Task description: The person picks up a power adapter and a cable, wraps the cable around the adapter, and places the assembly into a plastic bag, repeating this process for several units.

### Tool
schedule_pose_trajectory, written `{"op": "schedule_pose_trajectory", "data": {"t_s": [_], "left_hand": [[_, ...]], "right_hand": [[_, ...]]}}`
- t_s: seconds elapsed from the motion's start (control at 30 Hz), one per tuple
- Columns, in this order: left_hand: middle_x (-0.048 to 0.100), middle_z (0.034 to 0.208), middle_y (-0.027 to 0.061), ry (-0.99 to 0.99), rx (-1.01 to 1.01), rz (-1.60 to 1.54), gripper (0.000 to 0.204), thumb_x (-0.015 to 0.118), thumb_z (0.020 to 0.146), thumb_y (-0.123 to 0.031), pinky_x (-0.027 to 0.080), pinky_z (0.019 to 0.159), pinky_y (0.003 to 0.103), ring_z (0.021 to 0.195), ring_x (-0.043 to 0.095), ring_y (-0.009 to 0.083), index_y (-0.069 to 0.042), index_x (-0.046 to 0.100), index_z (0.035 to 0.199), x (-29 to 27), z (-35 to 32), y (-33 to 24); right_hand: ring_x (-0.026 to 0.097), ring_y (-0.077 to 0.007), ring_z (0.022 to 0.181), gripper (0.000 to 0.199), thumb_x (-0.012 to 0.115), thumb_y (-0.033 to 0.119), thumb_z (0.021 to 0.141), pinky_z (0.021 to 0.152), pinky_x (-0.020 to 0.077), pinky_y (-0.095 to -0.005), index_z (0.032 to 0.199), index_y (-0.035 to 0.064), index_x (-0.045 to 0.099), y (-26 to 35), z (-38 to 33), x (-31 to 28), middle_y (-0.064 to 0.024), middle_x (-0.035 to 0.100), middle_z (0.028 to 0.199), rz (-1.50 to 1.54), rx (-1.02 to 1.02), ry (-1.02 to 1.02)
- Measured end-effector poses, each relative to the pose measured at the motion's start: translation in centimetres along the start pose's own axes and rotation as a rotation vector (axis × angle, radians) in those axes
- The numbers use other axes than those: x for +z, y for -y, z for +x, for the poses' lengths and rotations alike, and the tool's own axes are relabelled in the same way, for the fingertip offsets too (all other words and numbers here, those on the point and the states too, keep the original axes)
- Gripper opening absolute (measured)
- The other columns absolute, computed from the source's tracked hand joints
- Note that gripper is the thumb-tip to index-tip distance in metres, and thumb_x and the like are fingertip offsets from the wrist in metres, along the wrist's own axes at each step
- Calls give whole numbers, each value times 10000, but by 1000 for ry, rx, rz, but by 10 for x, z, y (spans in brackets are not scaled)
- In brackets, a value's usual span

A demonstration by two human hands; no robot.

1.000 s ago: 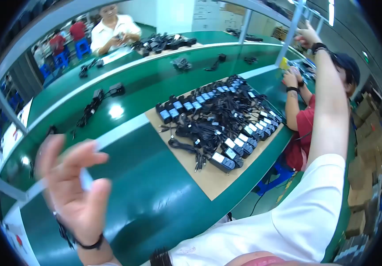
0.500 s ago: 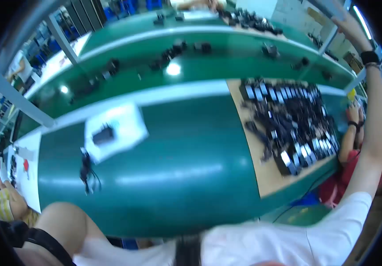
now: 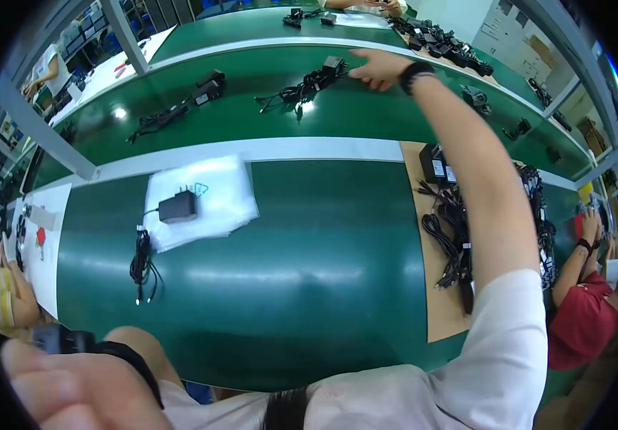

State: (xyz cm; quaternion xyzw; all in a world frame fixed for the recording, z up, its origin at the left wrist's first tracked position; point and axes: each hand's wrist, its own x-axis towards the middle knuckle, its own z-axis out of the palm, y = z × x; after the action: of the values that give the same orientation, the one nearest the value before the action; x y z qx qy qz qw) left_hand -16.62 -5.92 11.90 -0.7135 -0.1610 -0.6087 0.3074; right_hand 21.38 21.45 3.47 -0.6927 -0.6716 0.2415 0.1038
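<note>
1. The right hand (image 3: 377,68), half a second ago out at the right edge of the view, now reaches across the green bench (image 3: 287,287), fingers loosely spread and empty, just beside a black adapter (image 3: 332,64).
2. The left hand (image 3: 72,394) is blurred at the lower edge; its grip cannot be told.
3. A second adapter (image 3: 178,206) lies on clear bags (image 3: 216,197); a pile of cables (image 3: 452,236) lies under the right arm.

Bright overhead glare, warped blurry rim
</note>
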Motion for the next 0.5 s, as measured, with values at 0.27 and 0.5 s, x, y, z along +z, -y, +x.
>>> {"op": "schedule_pose_trajectory", "data": {"t_s": [0.27, 0.5], "left_hand": [[454, 468, 6, 98, -395, -2033, 400, 480, 876, -282, 375, 735, 348, 410, 415, 116, -86, 501, 528, 37, -24, 6], [419, 455, 12, 26, -441, -2317, 478, 421, 915, -264, 496, 739, 365, 407, 421, 130, -105, 437, 464, 38, -30, 15]], "right_hand": [[329, -319, 1255, 742, 412, 552, 818, 1016, 282, -432, 1380, 94, 250, -8, 121, 117, -199, 368, 1339, -87, 3, -285], [570, -303, 922, 411, 556, 429, 770, 830, 449, -370, 914, 62, 672, -26, 114, 115, -162, 628, 927, -271, -173, -384]]}}
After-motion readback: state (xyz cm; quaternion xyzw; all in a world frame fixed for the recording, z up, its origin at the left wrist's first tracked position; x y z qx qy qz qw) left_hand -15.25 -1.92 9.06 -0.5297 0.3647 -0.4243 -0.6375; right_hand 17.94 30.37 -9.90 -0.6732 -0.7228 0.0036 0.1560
